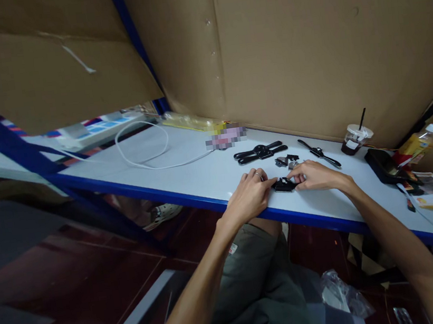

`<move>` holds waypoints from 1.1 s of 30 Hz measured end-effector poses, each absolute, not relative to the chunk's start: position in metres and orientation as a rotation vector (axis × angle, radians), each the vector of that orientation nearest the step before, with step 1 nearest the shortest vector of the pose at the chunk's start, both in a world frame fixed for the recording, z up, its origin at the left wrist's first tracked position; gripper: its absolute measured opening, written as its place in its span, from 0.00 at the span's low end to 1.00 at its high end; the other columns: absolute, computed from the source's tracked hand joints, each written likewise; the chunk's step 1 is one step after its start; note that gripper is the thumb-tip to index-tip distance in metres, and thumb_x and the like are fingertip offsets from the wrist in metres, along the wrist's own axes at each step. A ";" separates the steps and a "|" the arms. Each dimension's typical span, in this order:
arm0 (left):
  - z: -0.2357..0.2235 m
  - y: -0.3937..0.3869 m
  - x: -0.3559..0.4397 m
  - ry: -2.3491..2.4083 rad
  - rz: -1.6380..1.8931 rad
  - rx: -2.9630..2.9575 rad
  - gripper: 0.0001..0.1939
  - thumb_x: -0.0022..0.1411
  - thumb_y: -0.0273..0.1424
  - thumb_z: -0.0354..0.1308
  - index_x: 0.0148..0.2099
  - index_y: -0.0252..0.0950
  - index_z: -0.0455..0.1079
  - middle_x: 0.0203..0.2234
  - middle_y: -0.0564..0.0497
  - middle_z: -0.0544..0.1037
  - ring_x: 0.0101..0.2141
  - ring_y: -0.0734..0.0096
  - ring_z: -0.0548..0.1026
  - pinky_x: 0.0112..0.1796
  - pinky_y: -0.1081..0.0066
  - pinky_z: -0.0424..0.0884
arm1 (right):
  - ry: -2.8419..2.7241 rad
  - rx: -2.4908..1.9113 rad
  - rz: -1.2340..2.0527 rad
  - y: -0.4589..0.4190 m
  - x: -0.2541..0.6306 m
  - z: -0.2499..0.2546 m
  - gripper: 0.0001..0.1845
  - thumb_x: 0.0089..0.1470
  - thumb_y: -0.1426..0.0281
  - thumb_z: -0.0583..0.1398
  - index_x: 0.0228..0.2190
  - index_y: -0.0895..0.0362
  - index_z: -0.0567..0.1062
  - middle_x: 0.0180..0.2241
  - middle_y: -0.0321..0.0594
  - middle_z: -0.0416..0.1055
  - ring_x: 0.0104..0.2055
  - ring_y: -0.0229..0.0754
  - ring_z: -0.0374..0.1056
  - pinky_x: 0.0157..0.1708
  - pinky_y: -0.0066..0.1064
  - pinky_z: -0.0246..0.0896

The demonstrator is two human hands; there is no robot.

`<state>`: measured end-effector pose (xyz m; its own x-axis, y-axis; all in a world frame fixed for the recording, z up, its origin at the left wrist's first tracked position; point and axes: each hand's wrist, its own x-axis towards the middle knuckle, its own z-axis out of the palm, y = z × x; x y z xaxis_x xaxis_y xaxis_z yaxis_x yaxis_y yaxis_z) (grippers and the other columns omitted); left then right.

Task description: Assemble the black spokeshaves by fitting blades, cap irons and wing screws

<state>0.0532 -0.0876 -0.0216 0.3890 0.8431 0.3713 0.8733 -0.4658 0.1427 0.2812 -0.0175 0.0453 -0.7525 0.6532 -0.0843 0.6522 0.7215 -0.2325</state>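
Observation:
A black spokeshave [284, 185] lies at the front edge of the white table [197, 171], between my two hands. My left hand [249, 192] is closed around its left handle, the thumb reaching the middle body. From the other side, my right hand [314, 175] pinches at the right part of the body; its fingertips are partly hidden. Just behind are small loose metal parts [288, 161], black and silver. Farther back, several black spokeshaves [261, 152] rest together. One more spokeshave [319, 152] lies apart, to the right.
A lidded drink cup [355, 139] with a straw stands at the back right. Near it are a black tray [384, 165], a plastic bottle [423, 140] and packets. A white cable [153, 166] loops on the left. Cardboard panels [296, 40] wall the back; a blue frame edges the table.

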 end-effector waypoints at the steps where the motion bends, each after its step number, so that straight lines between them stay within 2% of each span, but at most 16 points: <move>1: -0.022 -0.088 0.053 -1.582 -0.612 -2.554 0.22 0.69 0.24 0.49 0.61 0.41 0.72 0.44 0.43 0.71 0.46 0.53 0.67 0.44 0.58 0.64 | -2.903 -1.103 0.402 -0.018 0.281 0.046 0.18 0.48 0.73 0.63 0.43 0.53 0.81 0.30 0.35 0.75 0.32 0.40 0.67 0.33 0.31 0.52; 5: -0.021 -0.089 0.053 -1.583 -0.614 -2.556 0.23 0.69 0.23 0.49 0.62 0.42 0.71 0.43 0.43 0.71 0.45 0.54 0.67 0.44 0.59 0.64 | -2.824 -1.116 0.410 -0.021 0.282 0.052 0.21 0.49 0.74 0.61 0.46 0.56 0.79 0.32 0.38 0.76 0.33 0.40 0.67 0.32 0.30 0.52; 11: -0.021 -0.088 0.053 -1.588 -0.611 -2.557 0.24 0.69 0.23 0.48 0.63 0.42 0.70 0.44 0.42 0.72 0.45 0.54 0.67 0.44 0.58 0.65 | -2.844 -1.007 0.472 -0.025 0.277 0.053 0.20 0.48 0.80 0.57 0.39 0.54 0.82 0.29 0.35 0.75 0.31 0.37 0.66 0.33 0.29 0.53; 14: -0.020 -0.088 0.054 -1.588 -0.607 -2.558 0.25 0.68 0.22 0.48 0.64 0.42 0.70 0.44 0.42 0.72 0.45 0.54 0.67 0.44 0.58 0.65 | -2.847 -0.982 0.497 -0.025 0.273 0.049 0.23 0.50 0.80 0.57 0.44 0.52 0.82 0.30 0.33 0.76 0.29 0.36 0.66 0.33 0.28 0.54; 17: -0.020 -0.089 0.054 -1.589 -0.604 -2.557 0.26 0.67 0.22 0.48 0.63 0.41 0.70 0.44 0.42 0.72 0.45 0.54 0.67 0.44 0.58 0.65 | -2.791 -1.037 0.445 -0.025 0.272 0.048 0.23 0.52 0.78 0.57 0.49 0.55 0.80 0.30 0.35 0.76 0.31 0.37 0.67 0.34 0.28 0.54; 23: -0.020 -0.090 0.054 -1.592 -0.613 -2.550 0.24 0.68 0.23 0.49 0.62 0.42 0.72 0.44 0.42 0.71 0.45 0.54 0.66 0.44 0.58 0.65 | -2.767 -1.159 0.319 -0.021 0.279 0.047 0.15 0.50 0.78 0.58 0.34 0.56 0.83 0.27 0.37 0.76 0.28 0.37 0.65 0.31 0.29 0.50; 33: -0.019 -0.090 0.054 -1.598 -0.594 -2.552 0.24 0.68 0.23 0.48 0.61 0.40 0.72 0.44 0.42 0.72 0.46 0.53 0.67 0.44 0.58 0.65 | -2.824 -1.094 0.291 -0.020 0.278 0.044 0.14 0.50 0.77 0.58 0.31 0.53 0.84 0.29 0.37 0.78 0.29 0.37 0.66 0.31 0.30 0.50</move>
<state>0.0539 -0.0899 -0.0189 0.3837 0.8506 0.3595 0.8788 -0.4560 0.1408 0.2780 -0.0201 0.0438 -0.7374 0.6751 0.0229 0.6562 0.7240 -0.2128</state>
